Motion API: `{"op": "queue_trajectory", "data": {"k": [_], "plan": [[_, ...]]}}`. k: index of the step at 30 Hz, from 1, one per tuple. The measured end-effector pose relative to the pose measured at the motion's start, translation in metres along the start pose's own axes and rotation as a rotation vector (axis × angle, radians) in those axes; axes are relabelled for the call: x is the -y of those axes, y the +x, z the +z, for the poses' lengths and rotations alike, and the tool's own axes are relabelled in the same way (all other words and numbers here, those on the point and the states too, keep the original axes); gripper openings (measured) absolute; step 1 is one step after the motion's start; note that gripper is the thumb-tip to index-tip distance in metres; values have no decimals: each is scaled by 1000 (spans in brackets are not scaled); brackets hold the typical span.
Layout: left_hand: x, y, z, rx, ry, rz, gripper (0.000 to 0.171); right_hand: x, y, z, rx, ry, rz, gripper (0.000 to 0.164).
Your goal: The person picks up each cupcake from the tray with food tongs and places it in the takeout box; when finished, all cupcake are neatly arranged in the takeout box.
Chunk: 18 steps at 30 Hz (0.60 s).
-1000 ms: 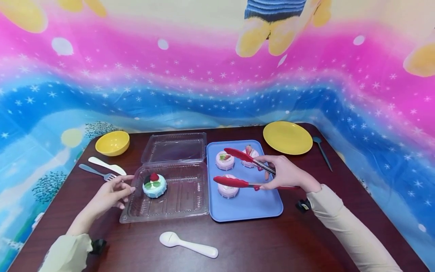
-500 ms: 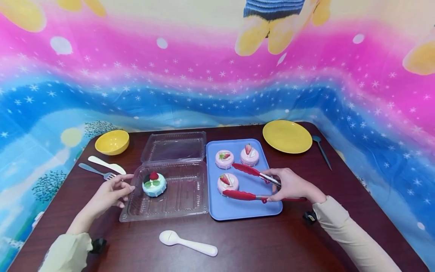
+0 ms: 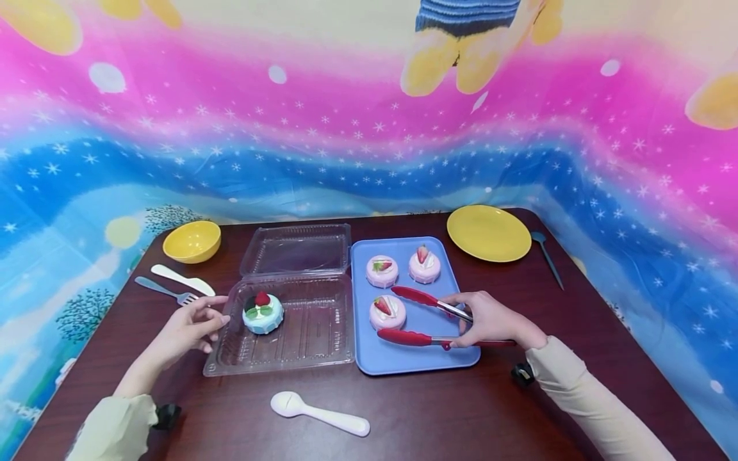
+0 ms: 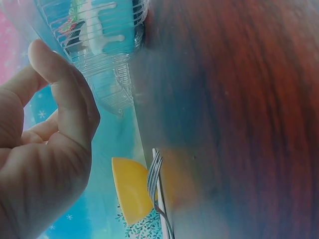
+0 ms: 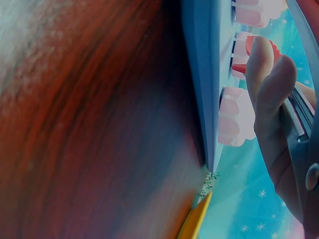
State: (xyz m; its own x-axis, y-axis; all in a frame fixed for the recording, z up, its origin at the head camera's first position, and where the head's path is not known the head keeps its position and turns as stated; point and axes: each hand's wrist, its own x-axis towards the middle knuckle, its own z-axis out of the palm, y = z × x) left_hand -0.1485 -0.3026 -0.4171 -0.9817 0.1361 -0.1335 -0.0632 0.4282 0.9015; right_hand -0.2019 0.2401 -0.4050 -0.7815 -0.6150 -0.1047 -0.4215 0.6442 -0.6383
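- My right hand [image 3: 494, 318] grips red tongs [image 3: 405, 337] straddling the near pink cake [image 3: 385, 315].
- My left hand [image 3: 183, 331] curls loosely at left, beside the clear box [image 3: 314, 326].

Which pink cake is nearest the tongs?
The front round pink cake on the blue rectangular tray: in the head view, the tips of the red-and-silver tongs lie either side of it. The other two cakes sit farther back.
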Motion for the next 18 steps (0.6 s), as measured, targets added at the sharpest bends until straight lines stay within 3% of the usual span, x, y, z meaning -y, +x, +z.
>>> {"op": "queue_trajectory", "data": {"k": [18], "plan": [[1, 1, -1, 1, -2, -4, 59, 0, 7, 5, 43, 6, 10, 73]]}}
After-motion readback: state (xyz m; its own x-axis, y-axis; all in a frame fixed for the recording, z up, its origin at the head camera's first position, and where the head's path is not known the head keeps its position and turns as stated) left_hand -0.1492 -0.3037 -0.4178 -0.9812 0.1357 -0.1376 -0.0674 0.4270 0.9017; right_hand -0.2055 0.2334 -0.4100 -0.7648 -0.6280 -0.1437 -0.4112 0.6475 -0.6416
